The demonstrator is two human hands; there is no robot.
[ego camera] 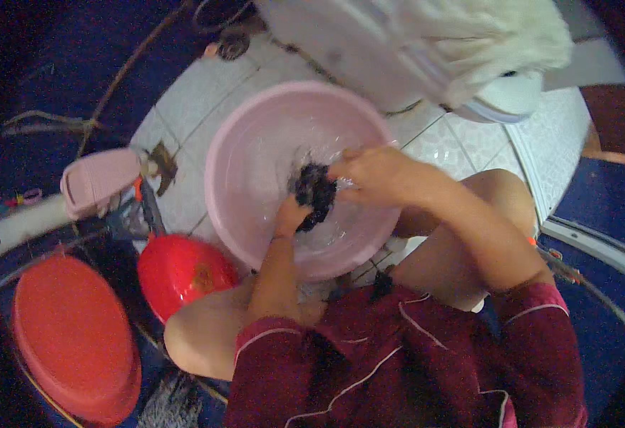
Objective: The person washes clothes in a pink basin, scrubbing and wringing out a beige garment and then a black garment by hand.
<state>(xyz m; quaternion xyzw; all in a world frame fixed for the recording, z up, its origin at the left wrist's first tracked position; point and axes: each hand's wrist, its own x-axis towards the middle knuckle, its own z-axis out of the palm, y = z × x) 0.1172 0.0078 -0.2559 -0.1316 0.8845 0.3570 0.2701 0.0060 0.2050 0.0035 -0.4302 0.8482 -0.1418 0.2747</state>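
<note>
A large pink plastic basin stands on the floor before me with shallow water in it. In its middle is a wet, bunched black cloth; its exact kind cannot be told. My left hand grips the near left edge of this cloth, fingers partly hidden by it. From the right, my right hand reaches over the basin rim, its fingertips at the cloth's right side. That hand is blurred, so whether it pinches the cloth is unclear. Small ripples and glints show around both hands.
White tiles lie under the basin. A red plastic vessel and an upturned red oval tub are at left, near a pink plastic container. White fabric drapes a pale appliance-like body at upper right. A grey mop-like bundle lies below.
</note>
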